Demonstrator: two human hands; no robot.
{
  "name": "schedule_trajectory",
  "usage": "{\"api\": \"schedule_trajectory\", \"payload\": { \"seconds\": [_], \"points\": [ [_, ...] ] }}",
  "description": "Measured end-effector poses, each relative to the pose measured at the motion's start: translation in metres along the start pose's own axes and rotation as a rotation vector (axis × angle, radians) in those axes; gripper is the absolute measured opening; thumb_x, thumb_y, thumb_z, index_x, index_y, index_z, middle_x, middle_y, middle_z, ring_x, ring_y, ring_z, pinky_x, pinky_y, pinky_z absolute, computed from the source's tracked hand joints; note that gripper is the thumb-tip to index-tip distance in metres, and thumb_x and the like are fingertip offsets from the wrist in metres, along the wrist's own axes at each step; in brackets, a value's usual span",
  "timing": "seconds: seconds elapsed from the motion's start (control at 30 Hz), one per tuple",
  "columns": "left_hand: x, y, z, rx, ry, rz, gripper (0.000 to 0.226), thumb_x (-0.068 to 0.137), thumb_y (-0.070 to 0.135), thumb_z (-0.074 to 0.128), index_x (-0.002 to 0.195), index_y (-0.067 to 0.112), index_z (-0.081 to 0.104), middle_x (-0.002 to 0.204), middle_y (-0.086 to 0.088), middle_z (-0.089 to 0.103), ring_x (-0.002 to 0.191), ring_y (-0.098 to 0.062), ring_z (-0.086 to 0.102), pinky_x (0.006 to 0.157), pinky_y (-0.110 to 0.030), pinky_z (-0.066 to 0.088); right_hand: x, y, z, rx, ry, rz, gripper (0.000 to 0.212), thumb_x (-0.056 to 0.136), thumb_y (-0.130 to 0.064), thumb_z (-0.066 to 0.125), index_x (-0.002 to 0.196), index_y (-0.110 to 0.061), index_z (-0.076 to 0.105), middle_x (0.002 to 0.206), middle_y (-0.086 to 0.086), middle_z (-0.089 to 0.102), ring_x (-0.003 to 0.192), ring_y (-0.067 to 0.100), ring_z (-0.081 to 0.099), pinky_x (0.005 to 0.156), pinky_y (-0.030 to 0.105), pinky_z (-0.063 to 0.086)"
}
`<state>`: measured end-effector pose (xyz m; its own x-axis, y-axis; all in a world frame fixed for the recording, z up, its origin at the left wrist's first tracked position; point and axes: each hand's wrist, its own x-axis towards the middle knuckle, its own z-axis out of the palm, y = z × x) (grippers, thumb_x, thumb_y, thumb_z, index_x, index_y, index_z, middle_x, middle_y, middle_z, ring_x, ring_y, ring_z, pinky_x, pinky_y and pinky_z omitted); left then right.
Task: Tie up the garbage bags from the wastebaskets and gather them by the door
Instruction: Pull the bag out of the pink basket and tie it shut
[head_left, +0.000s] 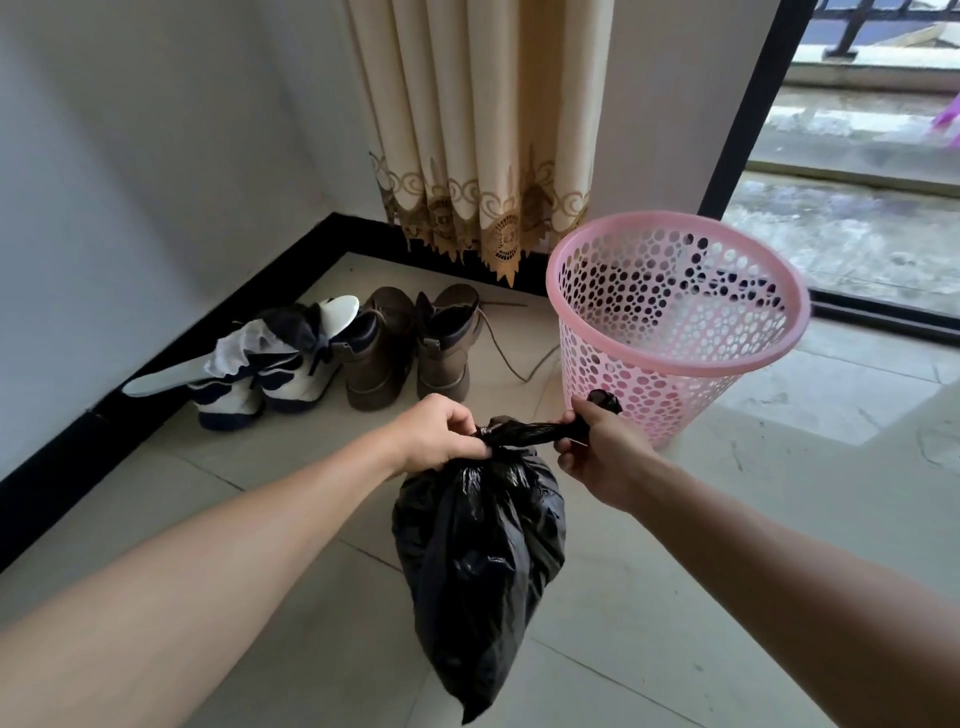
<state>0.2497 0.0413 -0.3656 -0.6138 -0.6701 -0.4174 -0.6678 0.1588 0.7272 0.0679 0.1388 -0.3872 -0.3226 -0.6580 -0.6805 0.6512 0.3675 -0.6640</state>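
Note:
A black garbage bag (480, 551) hangs in the air in front of me, full and twisted shut at its neck. My left hand (441, 434) pinches the neck at the knot. My right hand (597, 449) grips the twisted end of the bag, pulled out sideways to the right, and a bit of plastic sticks out above the fist. Behind the hands stands a pink perforated wastebasket (675, 332) on the tiled floor, with no bag lining it.
A pair of brown boots (410, 348) and white-and-navy sneakers (260, 374) with insoles and a sock sit along the black skirting at left. A cream curtain (478, 130) hangs behind. A cord lies on the floor. The open sliding door (852, 197) is at right.

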Motion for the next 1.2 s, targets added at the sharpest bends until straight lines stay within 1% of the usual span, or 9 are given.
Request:
{"api": "schedule_trajectory", "payload": {
  "seconds": [0.17,0.27,0.5,0.63,0.73,0.83,0.97,1.1,1.2],
  "points": [
    [-0.012,-0.003,-0.009,-0.301,-0.243,-0.118,0.017,0.076,0.012,0.074,0.07,0.012,0.058,0.067,-0.004,0.053,0.06,-0.014,0.05,0.056,-0.024,0.043,-0.002,-0.001,0.003,-0.003,-0.007,0.005,0.039,0.102,-0.028,0.048,0.065,-0.013,0.049,0.067,0.004,0.06,0.048,0.013,0.044,0.047,0.022,0.038],
    [-0.018,-0.005,-0.005,-0.211,-0.326,-0.15,0.007,0.073,0.006,0.064,0.067,0.01,0.061,0.069,-0.008,0.058,0.067,-0.019,0.056,0.064,-0.028,0.049,-0.003,-0.004,-0.001,0.014,-0.003,0.01,0.041,0.102,-0.029,0.047,0.064,-0.014,0.049,0.069,0.006,0.063,0.045,0.012,0.044,0.044,0.021,0.04],
    [-0.009,-0.01,0.025,0.1,0.113,0.074,0.016,0.076,0.011,0.066,0.08,0.026,0.06,0.083,0.003,0.06,0.078,-0.015,0.055,0.079,-0.034,0.05,-0.002,-0.012,-0.013,0.065,0.014,0.03,0.041,0.102,-0.03,0.045,0.065,-0.015,0.048,0.07,0.005,0.062,0.05,0.013,0.043,0.047,0.023,0.04],
    [0.003,0.0,0.032,0.079,0.054,0.076,0.035,0.075,0.015,0.068,0.109,0.024,0.064,0.101,0.004,0.061,0.082,-0.013,0.056,0.083,-0.029,0.048,-0.004,-0.007,-0.013,0.061,0.024,0.052,0.041,0.102,-0.032,0.046,0.064,-0.017,0.048,0.066,0.004,0.062,0.048,0.013,0.043,0.046,0.023,0.04],
    [0.011,0.002,0.041,0.206,0.03,0.056,0.025,0.075,0.019,0.071,0.1,0.021,0.071,0.087,0.001,0.064,0.08,-0.017,0.059,0.075,-0.025,0.047,-0.005,-0.007,-0.013,0.046,0.026,0.056,0.041,0.102,-0.032,0.046,0.064,-0.017,0.048,0.059,0.003,0.064,0.047,0.012,0.043,0.043,0.02,0.04],
    [0.012,0.006,0.046,0.429,0.165,0.004,0.015,0.076,0.02,0.065,0.091,0.021,0.065,0.092,-0.005,0.065,0.091,-0.028,0.061,0.078,-0.03,0.05,-0.006,-0.003,-0.011,0.011,0.009,0.061,0.041,0.102,-0.032,0.045,0.064,-0.016,0.048,0.06,0.004,0.065,0.049,0.014,0.044,0.047,0.022,0.039],
    [0.006,0.01,0.037,0.638,0.325,-0.113,0.026,0.08,0.005,0.056,0.104,0.009,0.063,0.11,-0.014,0.061,0.102,-0.036,0.059,0.08,-0.038,0.05,-0.01,0.005,0.0,-0.043,-0.067,0.053,0.043,0.104,-0.031,0.042,0.065,-0.015,0.047,0.063,0.005,0.065,0.051,0.014,0.045,0.049,0.023,0.038],
    [0.005,-0.001,0.017,0.335,0.341,-0.121,0.012,0.077,0.005,0.06,0.081,0.014,0.065,0.091,-0.009,0.062,0.092,-0.028,0.056,0.075,-0.026,0.042,-0.012,0.003,0.011,-0.022,-0.088,0.035,0.043,0.104,-0.031,0.04,0.065,-0.015,0.045,0.062,0.004,0.063,0.05,0.013,0.044,0.043,0.021,0.039],
    [-0.006,-0.007,0.006,-0.077,0.114,-0.101,0.012,0.078,0.002,0.069,0.073,0.011,0.064,0.067,-0.005,0.056,0.065,-0.02,0.051,0.056,-0.024,0.042,-0.01,-0.001,0.009,0.015,-0.059,0.037,0.044,0.104,-0.031,0.04,0.064,-0.015,0.045,0.063,0.004,0.06,0.049,0.013,0.044,0.043,0.02,0.04]
  ]
}}
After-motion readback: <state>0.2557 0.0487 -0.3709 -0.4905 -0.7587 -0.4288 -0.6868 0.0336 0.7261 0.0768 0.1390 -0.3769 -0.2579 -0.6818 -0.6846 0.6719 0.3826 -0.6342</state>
